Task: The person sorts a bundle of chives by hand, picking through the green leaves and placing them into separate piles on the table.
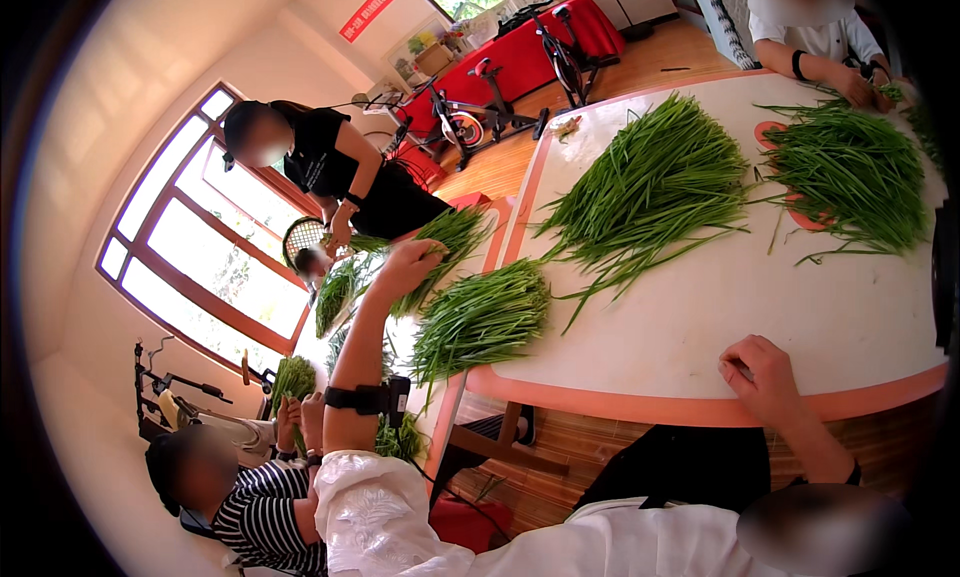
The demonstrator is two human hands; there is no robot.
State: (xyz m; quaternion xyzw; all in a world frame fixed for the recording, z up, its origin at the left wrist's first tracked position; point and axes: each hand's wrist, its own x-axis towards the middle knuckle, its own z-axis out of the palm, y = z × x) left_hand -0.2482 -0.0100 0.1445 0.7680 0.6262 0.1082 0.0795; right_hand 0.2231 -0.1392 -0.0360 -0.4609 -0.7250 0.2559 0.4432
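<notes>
My left hand (pixel 408 264) reaches out to a bunch of long green chives (pixel 447 239) on the left table, and its fingers close on the stems. A black strap (pixel 365 398) wraps that forearm. Just right of it lies another chive pile (pixel 484 317), at the corner of the white table with an orange rim (pixel 700 409). My right hand (pixel 762 377) rests on that table's near edge with its fingers curled and nothing visible in them. Two larger chive heaps, one in the middle (pixel 655 182) and one on the right (pixel 855 177), lie farther across the table.
A person in black (pixel 335 167) stands at the far left table. Someone in a striped shirt (pixel 262 512) sits low at left. A person in white (pixel 815 37) handles chives at the far right. Exercise bikes (pixel 480 107) and a red-covered table (pixel 520 47) stand behind, and a large window (pixel 200 247) is at left.
</notes>
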